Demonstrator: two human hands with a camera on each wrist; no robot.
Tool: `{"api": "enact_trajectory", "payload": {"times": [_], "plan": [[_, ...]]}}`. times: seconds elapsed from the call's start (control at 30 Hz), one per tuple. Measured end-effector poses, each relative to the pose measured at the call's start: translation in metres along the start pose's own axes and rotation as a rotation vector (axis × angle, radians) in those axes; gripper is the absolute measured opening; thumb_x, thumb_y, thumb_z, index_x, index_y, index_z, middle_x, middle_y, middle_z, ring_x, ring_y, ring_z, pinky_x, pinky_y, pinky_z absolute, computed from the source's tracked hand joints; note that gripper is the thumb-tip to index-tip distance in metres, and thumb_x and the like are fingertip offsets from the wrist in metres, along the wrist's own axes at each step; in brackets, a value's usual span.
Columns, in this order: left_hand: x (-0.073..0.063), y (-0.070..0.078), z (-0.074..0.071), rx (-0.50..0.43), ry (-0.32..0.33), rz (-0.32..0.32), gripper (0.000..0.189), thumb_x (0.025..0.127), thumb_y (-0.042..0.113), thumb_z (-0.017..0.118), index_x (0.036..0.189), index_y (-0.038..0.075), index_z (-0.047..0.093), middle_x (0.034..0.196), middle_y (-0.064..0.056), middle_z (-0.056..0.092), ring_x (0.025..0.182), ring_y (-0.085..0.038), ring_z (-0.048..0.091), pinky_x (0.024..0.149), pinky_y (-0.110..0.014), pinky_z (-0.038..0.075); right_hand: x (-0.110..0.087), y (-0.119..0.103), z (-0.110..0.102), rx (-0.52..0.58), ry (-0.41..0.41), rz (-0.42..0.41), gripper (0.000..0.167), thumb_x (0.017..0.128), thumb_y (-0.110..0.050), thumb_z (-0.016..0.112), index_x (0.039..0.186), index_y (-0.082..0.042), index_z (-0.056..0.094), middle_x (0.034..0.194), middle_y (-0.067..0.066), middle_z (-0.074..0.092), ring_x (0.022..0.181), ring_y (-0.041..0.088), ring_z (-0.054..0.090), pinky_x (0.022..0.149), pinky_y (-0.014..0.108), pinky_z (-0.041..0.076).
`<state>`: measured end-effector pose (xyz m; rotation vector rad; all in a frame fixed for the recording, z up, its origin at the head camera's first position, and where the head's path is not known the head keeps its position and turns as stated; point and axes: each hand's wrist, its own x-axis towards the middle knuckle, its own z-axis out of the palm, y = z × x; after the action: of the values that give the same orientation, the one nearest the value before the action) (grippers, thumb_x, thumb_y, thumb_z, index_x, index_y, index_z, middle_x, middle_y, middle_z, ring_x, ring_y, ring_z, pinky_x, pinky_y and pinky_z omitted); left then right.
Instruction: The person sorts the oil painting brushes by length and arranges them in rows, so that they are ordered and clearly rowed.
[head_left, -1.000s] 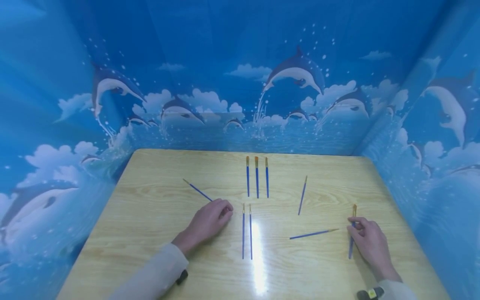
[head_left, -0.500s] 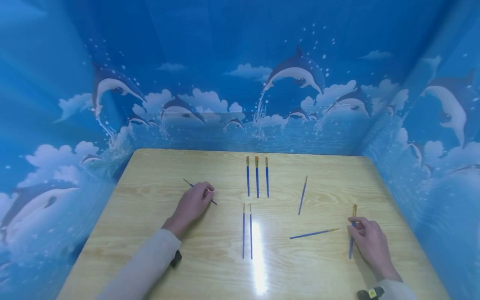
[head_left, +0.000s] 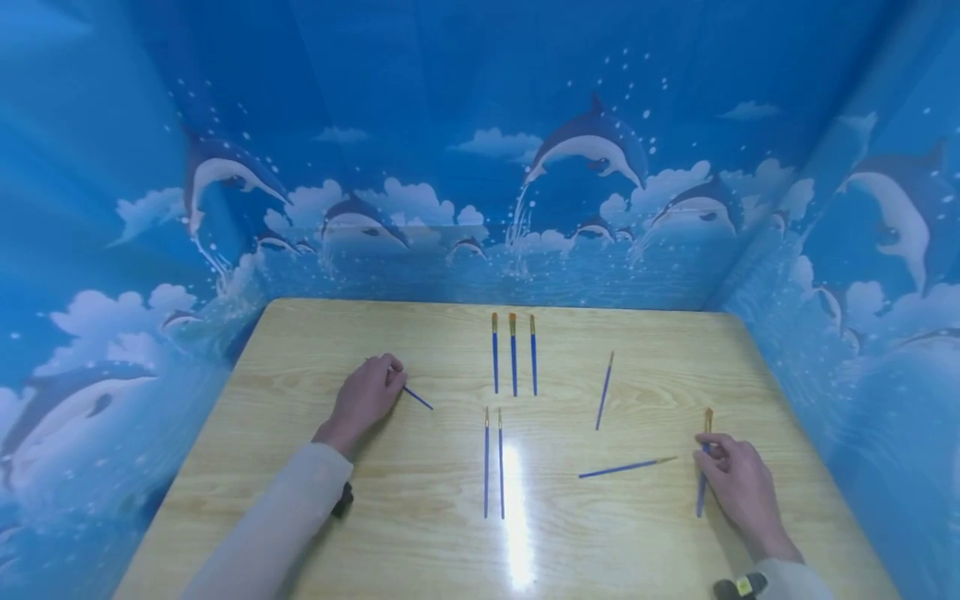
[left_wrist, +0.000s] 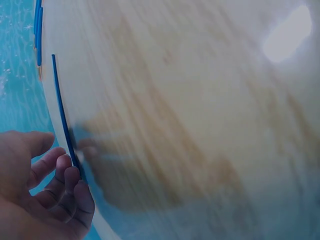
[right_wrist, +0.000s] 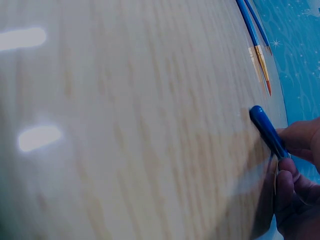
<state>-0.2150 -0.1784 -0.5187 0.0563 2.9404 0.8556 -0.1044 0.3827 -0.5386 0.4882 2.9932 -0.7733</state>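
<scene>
My left hand (head_left: 366, 400) is over a thin blue paintbrush (head_left: 418, 397) lying slanted on the left of the table, hiding much of its upper half. In the left wrist view, the loosely bent fingers are beside or touching that brush (left_wrist: 62, 110), and the thumb stands apart from it. On the right, my right hand (head_left: 738, 487) pinches a thicker blue-handled paintbrush (head_left: 701, 496) between thumb and fingers, its bristles pointing away. The right wrist view shows the rounded handle end (right_wrist: 265, 127) standing out from the fingers.
Three wide paintbrushes (head_left: 513, 367) lie in a row at the back middle, with two thin brushes (head_left: 486, 471) parallel in front. A slanted brush (head_left: 604, 392) and a nearly sideways brush (head_left: 626, 469) lie between these and my right hand. Dolphin-print curtains surround the wooden table (head_left: 300, 333).
My left hand has moved left and away from me, from the thin brush's handle end towards its bristle end, uncovering the handle end. The right hand and its paintbrush stay in place.
</scene>
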Motion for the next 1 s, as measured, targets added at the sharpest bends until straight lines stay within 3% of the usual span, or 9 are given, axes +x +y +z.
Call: {"api": "enact_trajectory", "payload": {"times": [0.43, 0.77, 1.0], "plan": [[-0.0014, -0.0031, 0.0033, 0.014, 0.008, -0.01, 0.024, 0.109, 0.023, 0.062, 0.122, 0.005, 0.069, 0.106, -0.011, 0.07, 0.099, -0.028, 0.067, 0.093, -0.05, 0.058, 0.0, 0.0009, -0.001, 0.005, -0.011, -0.021, 0.041, 0.107, -0.018, 0.067, 0.142, 0.003, 0.061, 0.117, 0.025, 0.063, 0.1, 0.035, 0.065, 0.076, 0.042, 0.055], [-0.0019, -0.0053, 0.0035, 0.053, 0.023, 0.013, 0.014, 0.106, 0.019, 0.065, 0.11, 0.007, 0.069, 0.1, -0.01, 0.067, 0.092, -0.026, 0.063, 0.087, -0.047, 0.057, 0.0006, 0.0003, -0.0012, -0.002, -0.015, -0.008, 0.041, 0.107, -0.018, 0.067, 0.142, 0.003, 0.061, 0.117, 0.025, 0.063, 0.099, 0.034, 0.065, 0.074, 0.038, 0.053], [-0.0024, -0.0098, 0.005, 0.094, 0.019, 0.028, 0.014, 0.105, 0.023, 0.065, 0.109, 0.01, 0.069, 0.1, -0.008, 0.064, 0.087, -0.024, 0.059, 0.078, -0.043, 0.053, 0.0012, 0.0001, -0.0012, 0.009, -0.02, 0.003, 0.042, 0.108, -0.019, 0.066, 0.143, 0.003, 0.06, 0.119, 0.026, 0.062, 0.101, 0.035, 0.064, 0.078, 0.044, 0.054]]}}
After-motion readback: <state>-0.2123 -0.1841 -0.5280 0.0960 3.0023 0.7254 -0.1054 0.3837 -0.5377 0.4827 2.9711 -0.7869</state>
